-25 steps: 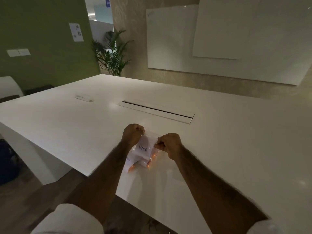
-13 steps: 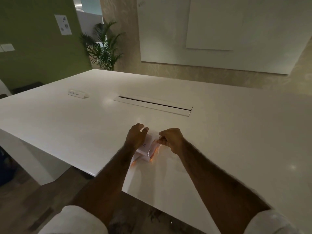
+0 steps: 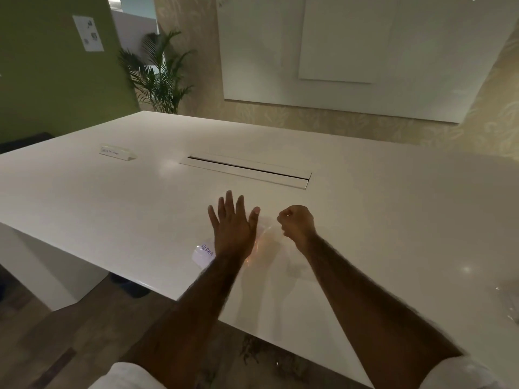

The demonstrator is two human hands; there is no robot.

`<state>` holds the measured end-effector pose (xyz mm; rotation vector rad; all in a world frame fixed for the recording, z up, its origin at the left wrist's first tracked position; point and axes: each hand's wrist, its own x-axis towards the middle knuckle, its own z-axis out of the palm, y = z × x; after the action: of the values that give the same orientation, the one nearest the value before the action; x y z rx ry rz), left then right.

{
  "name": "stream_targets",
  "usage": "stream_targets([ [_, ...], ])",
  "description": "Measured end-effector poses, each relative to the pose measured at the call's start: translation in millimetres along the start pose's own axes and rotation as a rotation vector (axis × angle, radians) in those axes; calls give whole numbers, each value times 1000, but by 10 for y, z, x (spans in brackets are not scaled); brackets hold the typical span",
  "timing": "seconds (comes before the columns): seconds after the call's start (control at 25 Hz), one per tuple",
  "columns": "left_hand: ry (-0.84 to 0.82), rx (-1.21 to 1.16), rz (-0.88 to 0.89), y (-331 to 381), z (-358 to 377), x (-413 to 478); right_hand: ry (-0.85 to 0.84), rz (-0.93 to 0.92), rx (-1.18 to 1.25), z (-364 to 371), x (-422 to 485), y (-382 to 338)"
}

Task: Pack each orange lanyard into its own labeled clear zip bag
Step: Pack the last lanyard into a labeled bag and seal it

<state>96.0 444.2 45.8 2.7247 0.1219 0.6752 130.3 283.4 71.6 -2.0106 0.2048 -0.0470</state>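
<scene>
My left hand (image 3: 231,226) lies flat with its fingers spread, pressing down on a clear zip bag (image 3: 268,242) on the white table (image 3: 112,209). A blurred orange lanyard (image 3: 257,247) shows faintly through the plastic beside my wrist. My right hand (image 3: 296,224) is closed, its fingertips pinching the bag's right edge. A second clear bag with a white label reading ALPHA (image 3: 203,252) pokes out from under my left wrist; its contents are hidden.
A small clear name stand (image 3: 118,153) sits at the far left of the table, and a long cable slot (image 3: 247,171) runs behind my hands. More clear plastic (image 3: 508,304) lies at the right edge. The table's near edge runs diagonally under my forearms.
Both hands were pinching the labeled bag's top, holding it up. Now the bag is down on the table, my left hand has opened flat on it, and the view has shifted.
</scene>
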Motion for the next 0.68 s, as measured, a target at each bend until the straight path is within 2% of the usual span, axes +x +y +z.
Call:
stream_targets([
  [0.08, 24, 4, 113, 191, 34, -43, 24, -104, -301, -259, -3, 125],
  [0.16, 17, -25, 221, 388, 114, -102, -18, -99, -497, -544, -17, 313],
  [0.24, -91, -94, 338, 589, 240, -188, -61, -66, -642, -775, -48, 486],
  [0.32, -284, -132, 412, 781, 400, -305, -116, -45, -752, -913, -109, 619],
  [0.4, -521, -77, 407, 928, 557, -425, -141, -20, -829, -986, -170, 720],
  [0.48, -677, 33, 418, 1007, 677, -527, -131, -18, -862, -1007, -222, 821],
  [0.68, -717, 91, 422, 1130, 756, -565, -43, -32, -781, -1001, -295, 937],
])
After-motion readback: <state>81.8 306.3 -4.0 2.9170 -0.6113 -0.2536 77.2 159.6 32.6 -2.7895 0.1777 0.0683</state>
